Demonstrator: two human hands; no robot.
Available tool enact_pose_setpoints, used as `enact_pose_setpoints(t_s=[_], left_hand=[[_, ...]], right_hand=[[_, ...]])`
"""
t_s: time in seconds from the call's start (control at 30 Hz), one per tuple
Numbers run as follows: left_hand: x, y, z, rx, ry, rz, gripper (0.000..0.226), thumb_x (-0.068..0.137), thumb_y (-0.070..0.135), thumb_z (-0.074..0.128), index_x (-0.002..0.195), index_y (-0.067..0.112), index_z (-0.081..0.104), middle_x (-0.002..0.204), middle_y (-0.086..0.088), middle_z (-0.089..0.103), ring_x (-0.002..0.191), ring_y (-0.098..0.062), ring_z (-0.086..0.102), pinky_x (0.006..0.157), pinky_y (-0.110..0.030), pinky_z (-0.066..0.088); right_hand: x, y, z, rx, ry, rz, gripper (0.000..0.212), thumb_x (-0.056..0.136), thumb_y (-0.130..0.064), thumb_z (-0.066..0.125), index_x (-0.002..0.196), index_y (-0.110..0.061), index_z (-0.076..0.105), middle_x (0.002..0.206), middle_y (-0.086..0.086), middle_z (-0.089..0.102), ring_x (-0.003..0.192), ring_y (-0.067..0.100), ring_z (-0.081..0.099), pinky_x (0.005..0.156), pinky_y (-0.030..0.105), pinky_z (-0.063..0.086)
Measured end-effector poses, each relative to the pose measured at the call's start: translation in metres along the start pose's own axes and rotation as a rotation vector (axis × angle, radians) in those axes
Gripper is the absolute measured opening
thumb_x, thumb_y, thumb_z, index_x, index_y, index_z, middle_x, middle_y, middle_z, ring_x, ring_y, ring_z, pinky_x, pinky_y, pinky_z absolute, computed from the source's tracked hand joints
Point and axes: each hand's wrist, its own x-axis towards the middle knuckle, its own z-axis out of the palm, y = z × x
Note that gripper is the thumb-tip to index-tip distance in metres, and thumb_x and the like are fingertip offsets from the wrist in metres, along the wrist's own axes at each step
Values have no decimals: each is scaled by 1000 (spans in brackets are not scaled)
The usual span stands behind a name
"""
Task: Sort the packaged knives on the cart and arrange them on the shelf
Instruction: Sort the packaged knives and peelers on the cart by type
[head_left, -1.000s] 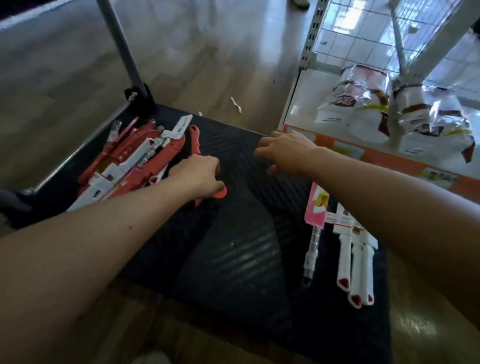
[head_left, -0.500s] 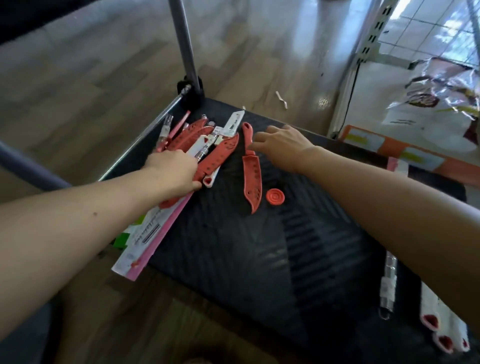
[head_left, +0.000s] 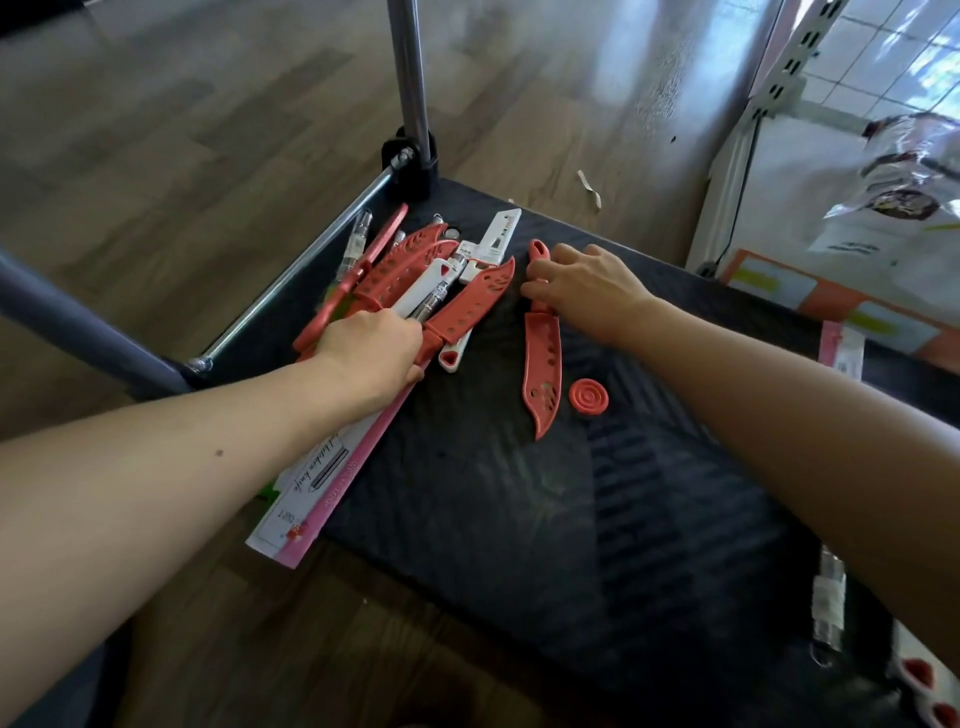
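Gripping knife pile with closed left hand; right hand curled on red sheathed knife.

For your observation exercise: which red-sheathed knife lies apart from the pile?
The red-sheathed knife under the right hand, beside the round red disc; the others overlap.

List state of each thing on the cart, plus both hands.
left hand: closed on the heap of red sheathed knives
right hand: fingers on the handle of the lone red knife
lone red knife: sheathed, flat on the cart, apart from the heap
pink card pack: flat, overhanging the cart's near edge
red disc: flat, loose beside the knife
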Motion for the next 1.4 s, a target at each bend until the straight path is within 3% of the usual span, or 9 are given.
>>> enact_pose_setpoints(t_s=[0.23, 0.43, 0.57, 0.67, 0.83, 0.9, 1.2, 1.33, 1.4], left_hand=[[5, 14, -11, -180, -88, -41, 29, 90, 37, 56, 84, 9, 52, 99, -16, 61, 95, -33, 60, 68, -32, 42], [15, 48, -32, -312, -42, -36, 36, 91, 36, 55, 93, 1, 62, 101, -18, 64, 100, -34, 59, 70, -30, 36], [23, 78, -45, -476, -69, -93, 33, 90, 37, 56, 74, 8, 57, 75, -12, 64, 71, -27, 61, 64, -29, 42], [25, 111, -51, -612, -124, -129, 28, 90, 35, 57, 87, 7, 60, 67, -8, 59, 53, -19, 58, 52, -27, 47], [23, 171, -48, -639, -153, -64, 33, 88, 37, 60, 100, 6, 63, 96, -12, 67, 88, -28, 66, 70, -30, 49], [19, 187, -47, -651, -185, -57, 27, 89, 35, 60, 83, 9, 60, 76, -7, 63, 68, -22, 64, 54, -24, 47], [7, 201, -22, -536, -227, -74, 34, 90, 35, 58, 69, 9, 51, 66, -5, 57, 54, -17, 57, 49, -25, 44], [-1, 208, -14, -488, -218, -29, 29, 88, 35, 61, 85, 7, 60, 81, -9, 62, 78, -26, 67, 66, -30, 50], [-3, 212, -8, -485, -232, -11, 29, 87, 34, 62, 76, 7, 57, 69, -5, 60, 63, -22, 65, 58, -27, 49]], right_hand=[[-34, 14, 1, -114, 12, -109, 24, 85, -14, 60, 109, -14, 64, 111, 4, 65, 102, 26, 60, 73, 33, 48], [-85, 27, 8, 34, -147, 75, 33, 98, -20, 40, 128, -9, 46, 128, 8, 50, 118, 25, 49, 82, 34, 46], [-115, 21, 11, 393, -185, 422, 27, 89, -25, 54, 110, -7, 58, 112, 12, 60, 103, 30, 59, 74, 35, 45], [-131, 13, 15, 774, -189, 721, 16, 82, -26, 63, 84, -11, 60, 88, 9, 63, 84, 25, 62, 57, 25, 40], [-154, -5, 12, 1508, -220, 1135, 16, 84, -17, 67, 78, -5, 57, 63, 6, 55, 51, 15, 57, 41, 22, 53], [-163, -10, 11, 1663, -191, 1195, 18, 86, -15, 65, 75, -5, 55, 64, 5, 53, 49, 13, 54, 34, 18, 49], [-184, -25, 9, 1918, -152, 1311, 21, 90, -15, 61, 74, -5, 52, 67, 7, 51, 52, 14, 53, 39, 19, 50], [-195, -27, 14, 1884, -205, 1299, 14, 90, -18, 60, 88, -4, 57, 69, 7, 53, 54, 13, 54, 43, 20, 52], [-200, -26, 17, 1868, -220, 1295, 16, 90, -19, 60, 85, -4, 57, 71, 8, 54, 56, 14, 55, 42, 21, 53]])
